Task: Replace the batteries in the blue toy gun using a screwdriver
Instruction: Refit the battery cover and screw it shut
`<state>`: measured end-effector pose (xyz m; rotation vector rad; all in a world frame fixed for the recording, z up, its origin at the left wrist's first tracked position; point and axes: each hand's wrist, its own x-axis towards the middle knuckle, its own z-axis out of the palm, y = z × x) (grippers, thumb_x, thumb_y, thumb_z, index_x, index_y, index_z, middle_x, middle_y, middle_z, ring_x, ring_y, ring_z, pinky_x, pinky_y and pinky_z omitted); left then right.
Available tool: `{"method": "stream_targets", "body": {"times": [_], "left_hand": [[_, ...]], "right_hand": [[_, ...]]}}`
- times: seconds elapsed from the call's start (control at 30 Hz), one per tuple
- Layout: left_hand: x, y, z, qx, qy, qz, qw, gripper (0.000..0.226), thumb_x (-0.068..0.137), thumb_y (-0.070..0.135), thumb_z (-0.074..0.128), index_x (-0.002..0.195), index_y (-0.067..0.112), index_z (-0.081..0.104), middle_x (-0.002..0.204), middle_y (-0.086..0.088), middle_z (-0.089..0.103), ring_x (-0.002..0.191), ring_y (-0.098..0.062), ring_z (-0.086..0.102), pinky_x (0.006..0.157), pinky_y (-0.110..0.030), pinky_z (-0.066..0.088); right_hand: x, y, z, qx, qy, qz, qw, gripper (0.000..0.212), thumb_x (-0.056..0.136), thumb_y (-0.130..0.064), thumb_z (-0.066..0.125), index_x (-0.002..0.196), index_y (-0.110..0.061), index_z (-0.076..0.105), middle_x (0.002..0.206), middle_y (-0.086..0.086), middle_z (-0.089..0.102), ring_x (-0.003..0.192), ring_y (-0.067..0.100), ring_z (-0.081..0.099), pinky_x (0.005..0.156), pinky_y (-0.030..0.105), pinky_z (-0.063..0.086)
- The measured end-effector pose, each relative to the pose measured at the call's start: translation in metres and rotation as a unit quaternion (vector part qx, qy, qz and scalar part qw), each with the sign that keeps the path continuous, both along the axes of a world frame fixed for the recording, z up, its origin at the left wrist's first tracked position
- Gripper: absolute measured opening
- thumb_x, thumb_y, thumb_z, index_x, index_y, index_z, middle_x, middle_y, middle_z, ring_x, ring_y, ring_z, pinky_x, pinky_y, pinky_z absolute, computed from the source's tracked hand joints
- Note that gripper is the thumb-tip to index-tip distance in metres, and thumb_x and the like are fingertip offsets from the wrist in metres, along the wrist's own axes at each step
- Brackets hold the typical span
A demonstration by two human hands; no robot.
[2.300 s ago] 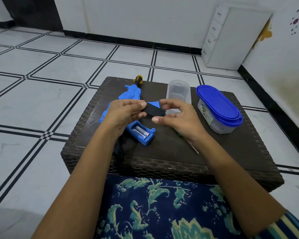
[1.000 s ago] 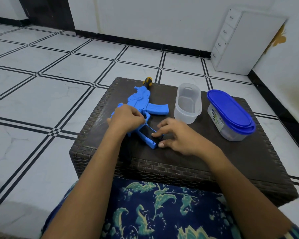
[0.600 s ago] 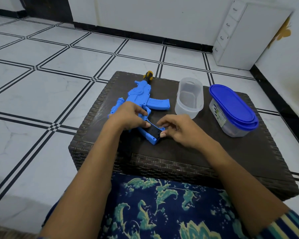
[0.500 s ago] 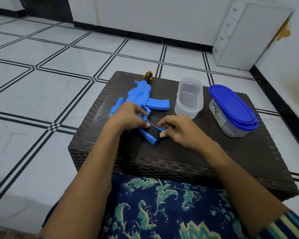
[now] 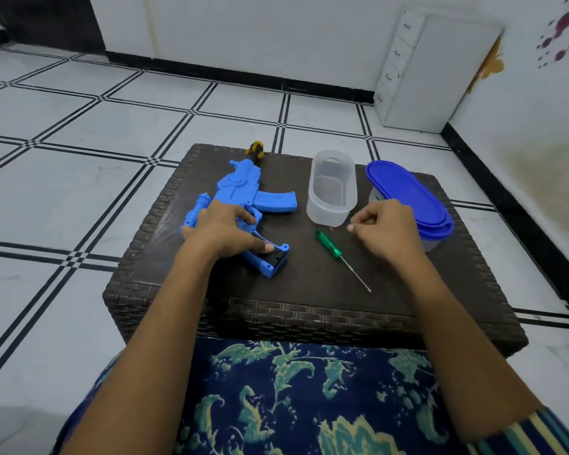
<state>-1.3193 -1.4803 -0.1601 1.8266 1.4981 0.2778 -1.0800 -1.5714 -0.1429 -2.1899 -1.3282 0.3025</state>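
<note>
The blue toy gun [image 5: 243, 192] lies on the brown wicker table [image 5: 309, 316], its yellow and black tip [image 5: 255, 149] pointing away. My left hand [image 5: 224, 231] grips its rear part, thumb pressing on the black battery cover [image 5: 275, 257] seated in the butt end. A green-handled screwdriver [image 5: 329, 244] lies loose on the table between my hands. My right hand [image 5: 385, 231] hovers beside the clear tub, fingers curled, thumb and forefinger tips close together with nothing visible between them. A tiny screw [image 5: 331, 228] lies just left of those fingertips.
An open clear plastic tub [image 5: 332, 192] stands behind the screwdriver. A tub with a blue lid [image 5: 408, 198] sits behind my right hand. A white drawer unit [image 5: 434, 70] stands at the far wall. Tiled floor surrounds the table; my patterned lap is at its near edge.
My right hand has left the battery cover and moved right toward the clear tub, uncovering the screwdriver. My left hand stays on the gun, thumb now on the seated cover.
</note>
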Motion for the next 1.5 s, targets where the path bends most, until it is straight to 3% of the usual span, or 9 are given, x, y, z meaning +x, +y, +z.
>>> {"method": "stream_targets", "body": {"times": [0.2, 0.43, 0.53, 0.67, 0.83, 1.03, 1.17, 1.3, 1.5], "left_hand": [[0.008, 0.001, 0.006, -0.019, 0.024, 0.021, 0.999, 0.062, 0.019, 0.063, 0.077, 0.073, 0.044, 0.052, 0.121, -0.001, 0.05, 0.118, -0.028, 0.05, 0.103, -0.051, 0.039], [0.006, 0.007, -0.004, -0.015, 0.027, 0.012, 0.999, 0.072, 0.006, 0.073, 0.068, 0.071, 0.045, 0.053, 0.12, -0.001, 0.05, 0.115, -0.028, 0.051, 0.101, -0.052, 0.041], [0.004, 0.007, -0.004, -0.007, 0.029, 0.003, 1.0, 0.071, 0.008, 0.076, 0.066, 0.071, 0.046, 0.053, 0.116, 0.0, 0.048, 0.115, -0.028, 0.05, 0.102, -0.051, 0.04], [0.003, 0.006, -0.006, -0.002, 0.019, 0.003, 1.0, 0.071, 0.008, 0.076, 0.066, 0.072, 0.048, 0.053, 0.113, 0.001, 0.049, 0.113, -0.026, 0.052, 0.101, -0.052, 0.041], [0.004, 0.005, -0.005, -0.004, 0.008, 0.007, 1.0, 0.071, 0.008, 0.075, 0.067, 0.072, 0.048, 0.053, 0.112, 0.001, 0.051, 0.113, -0.026, 0.052, 0.102, -0.052, 0.041], [0.003, 0.004, -0.005, -0.009, 0.01, 0.005, 1.0, 0.071, 0.008, 0.075, 0.067, 0.072, 0.049, 0.053, 0.113, 0.001, 0.05, 0.115, -0.026, 0.05, 0.102, -0.052, 0.04], [0.003, 0.006, -0.006, -0.011, 0.006, 0.004, 1.0, 0.07, 0.008, 0.075, 0.068, 0.072, 0.05, 0.052, 0.115, 0.002, 0.05, 0.118, -0.027, 0.05, 0.103, -0.052, 0.04], [0.002, 0.007, -0.005, -0.013, 0.006, 0.003, 1.0, 0.069, 0.009, 0.074, 0.068, 0.072, 0.049, 0.053, 0.116, 0.002, 0.05, 0.119, -0.026, 0.049, 0.103, -0.053, 0.039], [0.002, 0.006, -0.004, -0.014, 0.003, 0.004, 1.0, 0.068, 0.011, 0.074, 0.069, 0.072, 0.05, 0.051, 0.12, 0.002, 0.05, 0.122, -0.025, 0.049, 0.103, -0.052, 0.039]], "right_hand": [[0.012, 0.002, -0.018, -0.077, 0.056, -0.05, 0.994, 0.007, 0.083, -0.021, 0.076, 0.078, -0.016, 0.076, 0.083, -0.003, 0.072, 0.083, 0.013, 0.063, 0.076, 0.034, 0.054], [-0.013, 0.023, -0.035, 0.012, 0.017, -0.08, 0.997, 0.017, 0.087, -0.026, 0.071, 0.073, -0.017, 0.071, 0.069, -0.003, 0.066, 0.066, 0.009, 0.061, 0.054, 0.022, 0.042], [-0.021, 0.035, -0.041, 0.005, 0.024, -0.131, 0.991, 0.022, 0.08, -0.037, 0.077, 0.069, -0.02, 0.067, 0.068, -0.004, 0.065, 0.07, 0.013, 0.064, 0.058, 0.028, 0.052], [-0.025, 0.041, -0.043, -0.022, 0.046, -0.173, 0.984, 0.033, 0.072, -0.045, 0.082, 0.075, -0.017, 0.067, 0.074, 0.0, 0.067, 0.073, 0.018, 0.064, 0.056, 0.029, 0.045], [-0.024, 0.046, -0.043, -0.04, 0.079, -0.171, 0.981, 0.023, 0.082, -0.035, 0.076, 0.088, -0.014, 0.068, 0.087, 0.003, 0.069, 0.082, 0.019, 0.065, 0.052, 0.024, 0.035], [-0.025, 0.046, -0.04, -0.091, 0.051, -0.14, 0.985, 0.019, 0.093, -0.029, 0.065, 0.101, -0.012, 0.065, 0.096, 0.005, 0.066, 0.089, 0.02, 0.063, 0.065, 0.031, 0.045], [-0.023, 0.041, -0.036, -0.109, 0.055, -0.117, 0.986, 0.019, 0.093, -0.028, 0.065, 0.095, -0.01, 0.065, 0.091, 0.008, 0.065, 0.086, 0.02, 0.065, 0.063, 0.029, 0.045], [-0.029, 0.024, -0.02, -0.031, 0.149, -0.056, 0.987, 0.021, 0.091, -0.024, 0.067, 0.075, -0.012, 0.065, 0.076, 0.003, 0.064, 0.074, 0.013, 0.061, 0.061, 0.022, 0.042], [-0.065, 0.009, -0.004, -0.027, 0.32, 0.121, 0.939, 0.015, 0.096, -0.013, 0.061, 0.084, -0.011, 0.069, 0.074, 0.004, 0.065, 0.068, 0.01, 0.058, 0.063, 0.022, 0.049]]}}
